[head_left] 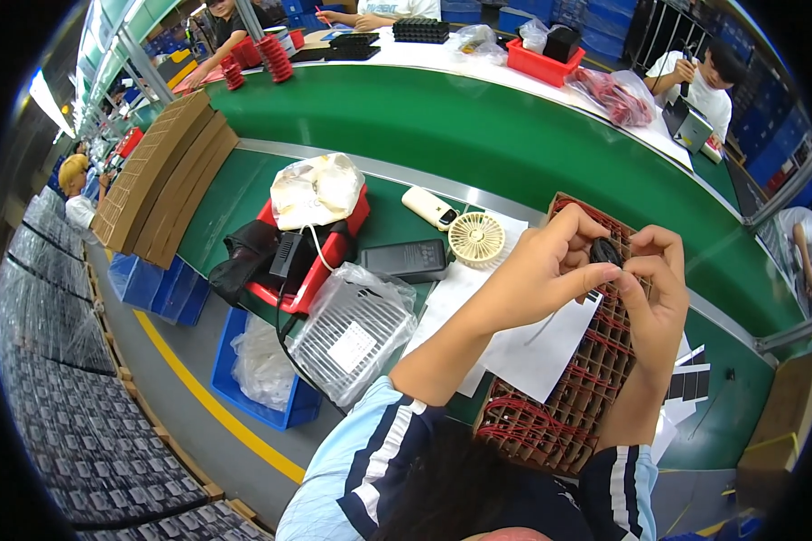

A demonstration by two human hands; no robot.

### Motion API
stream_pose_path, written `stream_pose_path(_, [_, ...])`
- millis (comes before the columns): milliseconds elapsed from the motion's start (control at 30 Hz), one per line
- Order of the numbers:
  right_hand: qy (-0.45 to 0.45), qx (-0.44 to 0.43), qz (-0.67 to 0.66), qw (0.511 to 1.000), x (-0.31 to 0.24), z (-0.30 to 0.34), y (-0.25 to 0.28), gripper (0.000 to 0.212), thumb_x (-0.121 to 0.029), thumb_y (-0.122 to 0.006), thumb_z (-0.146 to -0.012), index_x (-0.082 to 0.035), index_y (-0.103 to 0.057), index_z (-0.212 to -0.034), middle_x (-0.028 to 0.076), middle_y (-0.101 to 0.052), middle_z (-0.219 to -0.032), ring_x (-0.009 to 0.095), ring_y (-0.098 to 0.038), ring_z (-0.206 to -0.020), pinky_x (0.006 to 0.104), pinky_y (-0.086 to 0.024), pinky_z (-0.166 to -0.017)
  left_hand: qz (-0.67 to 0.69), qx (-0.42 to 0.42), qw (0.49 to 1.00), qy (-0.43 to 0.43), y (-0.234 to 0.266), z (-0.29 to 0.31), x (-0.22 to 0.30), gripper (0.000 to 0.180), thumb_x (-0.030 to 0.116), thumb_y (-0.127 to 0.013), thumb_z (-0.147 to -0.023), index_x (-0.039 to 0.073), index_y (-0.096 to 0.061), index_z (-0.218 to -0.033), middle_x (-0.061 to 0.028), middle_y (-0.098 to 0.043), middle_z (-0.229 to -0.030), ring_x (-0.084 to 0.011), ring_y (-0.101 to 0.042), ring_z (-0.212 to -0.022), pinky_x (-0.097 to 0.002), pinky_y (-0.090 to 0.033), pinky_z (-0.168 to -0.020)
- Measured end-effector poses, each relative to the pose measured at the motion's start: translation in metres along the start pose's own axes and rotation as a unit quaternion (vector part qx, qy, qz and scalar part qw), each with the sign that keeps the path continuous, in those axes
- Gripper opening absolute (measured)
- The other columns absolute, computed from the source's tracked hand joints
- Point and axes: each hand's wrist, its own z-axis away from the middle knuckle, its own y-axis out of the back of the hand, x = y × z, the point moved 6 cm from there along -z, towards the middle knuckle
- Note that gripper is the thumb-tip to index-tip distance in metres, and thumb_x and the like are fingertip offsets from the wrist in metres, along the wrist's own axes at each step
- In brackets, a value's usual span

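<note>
Above the right half of the bench, my left hand (pixel 546 270) and my right hand (pixel 657 293) meet with bent fingers. Between their fingertips is a small round black part (pixel 605 252), partly covered by the fingers; its exact kind is too small to tell. Below them lies a cardboard divider box (pixel 615 347) with many small cells, red wires strung across it. White paper sheets (pixel 534 356) rest next to and partly over the box. A cream handheld fan (pixel 476 240) lies left of my left hand, close to a black rectangular device (pixel 405 261).
At the left stand a red bin (pixel 363 216), a clear plastic bag (pixel 356 338) and stacked cardboard (pixel 158 176). A blue crate (pixel 305 408) sits lower, beside the bench. Beyond the green conveyor belt (pixel 406 117), other people work near a red tray (pixel 539 68).
</note>
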Motion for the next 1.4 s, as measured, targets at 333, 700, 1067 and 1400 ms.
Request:
stream_pose_path(333, [-0.008,-0.047,-0.016,0.999,0.0,-0.001,0.002,0.022,-0.019,-0.066,-0.072,-0.002,-0.051,-0.069,0.009,-0.044,-0.096,0.019,-0.043,-0.087,0.0289,-0.034,-0.079,0.105,-0.078,0.99,0.046,-0.008,0.001,0.0,0.021,0.006,-0.053,-0.084,0.0,-0.039,-0.098,-0.0068,-0.055,-0.075,-0.0085,-0.053,-0.055,-0.018,-0.04,-0.046])
stream_pose_path(700, [-0.012,-0.041,-0.07,0.997,0.003,-0.001,-0.001,0.02,-0.017,-0.063,-0.074,-0.003,-0.051,-0.068,0.008,-0.045,-0.095,0.019,-0.041,-0.089,0.0292,-0.033,-0.079,0.046,-0.04,0.998,-0.001,-0.009,-0.004,-0.006,0.027,0.01,-0.057,-0.082,0.003,-0.034,-0.095,-0.007,-0.052,-0.081,-0.0081,-0.052,-0.067,-0.0195,-0.043,-0.056])
stream_pose_path(1067, [-0.004,-0.018,-0.007,1.0,0.005,0.0,0.002,0.017,-0.015,-0.061,-0.076,0.0,-0.053,-0.071,0.008,-0.044,-0.094,0.016,-0.045,-0.079,0.0259,-0.036,-0.071,0.005,0.008,0.999,-0.038,-0.007,0.0,-0.005,0.026,0.006,-0.056,-0.082,0.002,-0.037,-0.099,-0.0057,-0.052,-0.082,-0.0061,-0.052,-0.066,-0.0194,-0.044,-0.057])
stream_pose_path(1400, [0.032,-0.017,-0.065,0.997,0.006,-0.005,-0.001,0.011,-0.006,-0.063,-0.072,-0.003,-0.054,-0.078,0.007,-0.047,-0.092,0.017,-0.047,-0.087,0.0263,-0.037,-0.078,0.08,0.022,0.993,-0.089,-0.003,0.001,0.004,0.029,0.007,-0.056,-0.082,-0.001,-0.039,-0.105,-0.0101,-0.054,-0.09,-0.0109,-0.055,-0.073,-0.0216,-0.047,-0.062])
